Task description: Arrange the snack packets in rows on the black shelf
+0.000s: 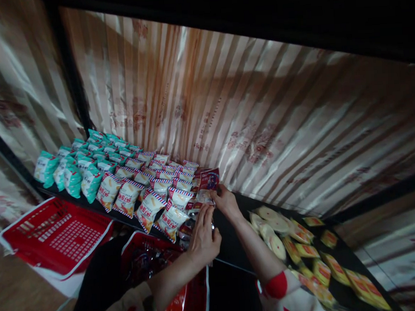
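Note:
My right hand (226, 202) grips the lower edge of a dark red snack packet (209, 178) with a clear lower part. It is at the right end of the rows of bags on the black shelf (230, 241). My left hand (204, 238) is just below it, fingers stretched out and touching the packet's lower part or the packets beside it; which one I cannot tell. White snack bags with striped edges (149, 208) stand in rows to the left of both hands. Farther left are rows of teal snack bags (72, 179).
Below the shelf, a red basket (206, 294) holds dark and orange packets. An upturned or tilted red basket (57, 235) lies at left. Yellow packets (322, 270) and pale round packs (274, 238) lie on the shelf at right. A patterned curtain (207, 94) hangs behind.

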{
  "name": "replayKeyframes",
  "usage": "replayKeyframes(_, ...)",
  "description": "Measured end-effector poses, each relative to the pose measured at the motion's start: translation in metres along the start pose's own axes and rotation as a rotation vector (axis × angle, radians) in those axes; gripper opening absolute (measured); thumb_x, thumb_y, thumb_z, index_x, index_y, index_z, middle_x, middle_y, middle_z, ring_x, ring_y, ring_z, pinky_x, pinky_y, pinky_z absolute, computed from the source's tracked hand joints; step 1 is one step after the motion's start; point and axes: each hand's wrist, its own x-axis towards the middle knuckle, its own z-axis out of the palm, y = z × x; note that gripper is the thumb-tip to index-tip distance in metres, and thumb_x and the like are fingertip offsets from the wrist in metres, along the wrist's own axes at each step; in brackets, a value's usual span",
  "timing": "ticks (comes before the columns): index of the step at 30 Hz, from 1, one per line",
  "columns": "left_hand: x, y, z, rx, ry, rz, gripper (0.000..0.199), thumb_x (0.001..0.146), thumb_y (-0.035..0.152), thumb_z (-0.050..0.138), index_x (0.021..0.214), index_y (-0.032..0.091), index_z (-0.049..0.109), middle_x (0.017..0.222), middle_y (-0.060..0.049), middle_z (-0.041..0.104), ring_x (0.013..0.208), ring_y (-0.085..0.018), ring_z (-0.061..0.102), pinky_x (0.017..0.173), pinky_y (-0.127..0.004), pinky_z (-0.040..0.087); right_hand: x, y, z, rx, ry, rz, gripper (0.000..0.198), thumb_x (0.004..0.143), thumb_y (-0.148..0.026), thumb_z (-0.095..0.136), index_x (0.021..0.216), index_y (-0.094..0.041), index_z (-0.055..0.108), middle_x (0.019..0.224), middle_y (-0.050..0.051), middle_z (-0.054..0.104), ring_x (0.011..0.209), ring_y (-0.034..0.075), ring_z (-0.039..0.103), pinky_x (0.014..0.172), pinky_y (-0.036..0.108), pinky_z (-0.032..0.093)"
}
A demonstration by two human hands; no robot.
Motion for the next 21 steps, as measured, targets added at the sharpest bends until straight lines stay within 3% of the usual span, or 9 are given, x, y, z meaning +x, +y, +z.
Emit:
replayKeyframes(10,0.021,-0.01,0.009,-0.087,0.132,-0.091,0.058,0.075,0.011,0.044,0.132,0.014,0.033,0.136,-0.015,0.042,0.131,-0.024,0.035,0.111,-0.045,0.032,0.028,-0.003,0.008,-0.09,-0.007,-0.014,0.055,0.08,-0.035,0.05,0.129,-0.013,0.042,0.076,0.007,0.069,0.07,0.022,0.066,0.064,0.029,0.045)
replayKeyframes(16,0.033,-0.001,0.004,-0.139,0.164,-0.128,0.052,0.075,0.011,0.042,0.127,0.013,0.039,0.131,-0.014,0.047,0.125,-0.023,0.042,0.107,-0.043,0.035,0.055,-0.002,0.006,-0.268,-0.109,0.105,0.038,0.082,-0.043,0.047,0.108,-0.017,0.057,0.095,0.011,0.069,0.088,0.024,0.065,0.07,0.029,0.045)
replayKeyframes(21,0.03,0.0,0.004,-0.111,0.142,-0.163,0.053,0.077,0.011,0.042,0.129,0.009,0.039,0.131,-0.016,0.047,0.126,-0.024,0.04,0.108,-0.042,0.035,0.076,-0.001,0.008,-0.246,-0.114,0.078,0.032,0.083,-0.039,0.049,0.107,-0.02,0.058,0.095,0.006,0.069,0.088,0.02,0.064,0.071,0.026,0.045)
